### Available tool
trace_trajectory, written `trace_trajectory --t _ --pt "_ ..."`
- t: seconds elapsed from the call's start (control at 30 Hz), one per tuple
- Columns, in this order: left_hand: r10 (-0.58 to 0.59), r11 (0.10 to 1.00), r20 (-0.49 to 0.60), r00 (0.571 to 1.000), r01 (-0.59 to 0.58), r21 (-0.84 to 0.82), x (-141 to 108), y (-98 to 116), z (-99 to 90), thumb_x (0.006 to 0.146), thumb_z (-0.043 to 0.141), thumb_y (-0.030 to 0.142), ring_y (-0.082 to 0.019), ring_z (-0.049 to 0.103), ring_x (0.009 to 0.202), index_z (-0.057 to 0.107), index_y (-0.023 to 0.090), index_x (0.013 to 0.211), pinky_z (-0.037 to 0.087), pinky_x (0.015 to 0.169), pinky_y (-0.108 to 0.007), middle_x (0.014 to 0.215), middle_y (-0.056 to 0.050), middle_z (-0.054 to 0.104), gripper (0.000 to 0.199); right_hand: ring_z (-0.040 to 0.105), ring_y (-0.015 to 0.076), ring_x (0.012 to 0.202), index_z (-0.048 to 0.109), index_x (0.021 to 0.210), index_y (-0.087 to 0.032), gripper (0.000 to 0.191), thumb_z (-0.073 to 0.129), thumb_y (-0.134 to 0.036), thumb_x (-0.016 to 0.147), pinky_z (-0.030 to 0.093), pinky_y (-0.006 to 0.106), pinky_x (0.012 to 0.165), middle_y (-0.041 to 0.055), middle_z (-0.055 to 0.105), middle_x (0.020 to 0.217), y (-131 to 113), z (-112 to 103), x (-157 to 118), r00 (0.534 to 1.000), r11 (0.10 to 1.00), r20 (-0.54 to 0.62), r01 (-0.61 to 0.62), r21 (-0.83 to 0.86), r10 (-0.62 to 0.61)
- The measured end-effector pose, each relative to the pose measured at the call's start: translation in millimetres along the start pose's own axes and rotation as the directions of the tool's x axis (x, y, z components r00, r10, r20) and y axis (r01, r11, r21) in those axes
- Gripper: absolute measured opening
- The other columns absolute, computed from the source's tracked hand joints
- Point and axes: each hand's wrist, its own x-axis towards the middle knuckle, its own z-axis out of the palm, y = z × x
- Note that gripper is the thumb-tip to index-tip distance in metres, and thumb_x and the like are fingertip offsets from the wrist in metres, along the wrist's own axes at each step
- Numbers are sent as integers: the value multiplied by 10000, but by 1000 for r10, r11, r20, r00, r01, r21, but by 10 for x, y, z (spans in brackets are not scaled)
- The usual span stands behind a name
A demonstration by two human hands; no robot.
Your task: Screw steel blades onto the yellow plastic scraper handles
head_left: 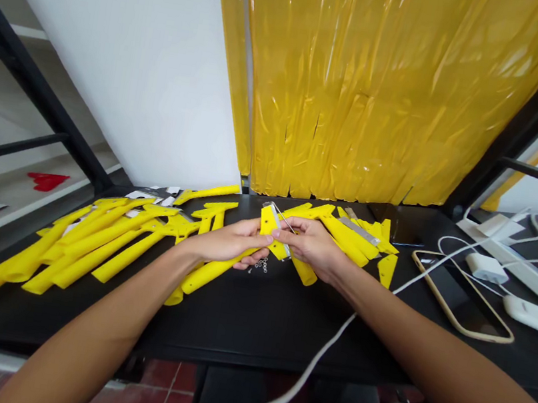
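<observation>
Yellow plastic bar [270, 223] is held just above the black worktop [250, 327], pinched between my left hand [227, 241] and right hand [313, 247]. A thin metal pin [283, 218] crosses the bar near my right fingertips [278, 235]. More yellow bars [90, 245] lie on both sides; small metal rings [262, 265] lie below.

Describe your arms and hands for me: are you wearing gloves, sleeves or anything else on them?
Nothing is worn on them. The left hand and right hand are ungloved, and the left forearm and right forearm are bare, with no sleeve, watch or band showing.
</observation>
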Motion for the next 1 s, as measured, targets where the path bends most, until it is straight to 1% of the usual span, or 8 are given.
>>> trace_trajectory --t 0.1,0.23,0.3,0.4,0.47,0.57,0.73,1.0 --pt "18 1000 -14 1000 -18 -7 2 2 -30 964 546 411 -67 385 491 432 231 1096 297 439 -188 668 55 460 250 203 29 394 615 835 -173 376 846 -409 655 94 228 381 -107 394 502 -20 18 -3 999 1000 -25 -24 11 24" --pt "54 997 -196 979 -65 -49 -16 4 -202 943 576 374 -65 414 500 434 215 935 298 427 -196 704 25 503 214 119 55 391 571 833 -217 330 676 -530 815 77 239 371 -121 234 492 -156 -115 -17 994 997 -112 21 74 -13" --pt "69 995 -272 960 -86 -51 -21 -2 -302 929 591 372 -68 424 503 427 213 874 292 415 -201 701 19 502 235 216 66 403 601 779 -209 327 649 -527 837 169 232 385 -92 306 486 -238 -230 -13 970 984 -178 145 -106 -163" --pt "85 995 -307 948 -98 -27 -14 -10 -367 922 592 376 -70 428 504 427 207 818 288 405 -204 687 13 497 258 545 137 625 663 690 -189 297 684 -453 823 412 265 571 19 621 661 -290 -361 16 894 818 -173 282 -502 -414" --pt "99 995 -301 948 -100 13 -8 -3 -331 926 583 370 -72 437 513 446 201 826 302 408 -203 691 7 511 240 634 195 789 715 748 -195 254 669 -427 838 468 321 732 44 715 808 -262 -379 37 874 729 -128 300 -615 -468" --pt "93 993 -250 964 -72 92 -17 28 -206 934 572 374 -76 458 518 472 187 858 333 417 -203 727 -25 589 225 667 209 862 749 834 -202 269 634 -443 867 471 340 828 38 749 886 -166 -305 48 914 743 -29 311 -592 -405" --pt "75 986 -162 984 -48 163 -55 72 -66 941 557 362 -76 471 487 485 181 907 334 412 -201 752 -59 662 198 609 161 733 742 808 -174 267 640 -414 865 438 287 709 10 702 774 -31 -148 25 946 808 199 323 -492 -257" --pt "159 957 -148 976 -115 268 -31 59 -92 943 528 375 -107 511 549 507 176 919 390 457 -220 770 -52 656 201 622 165 760 742 856 -160 274 748 -420 769 465 294 723 38 721 834 60 -66 30 967 893 28 245 -378 -254"
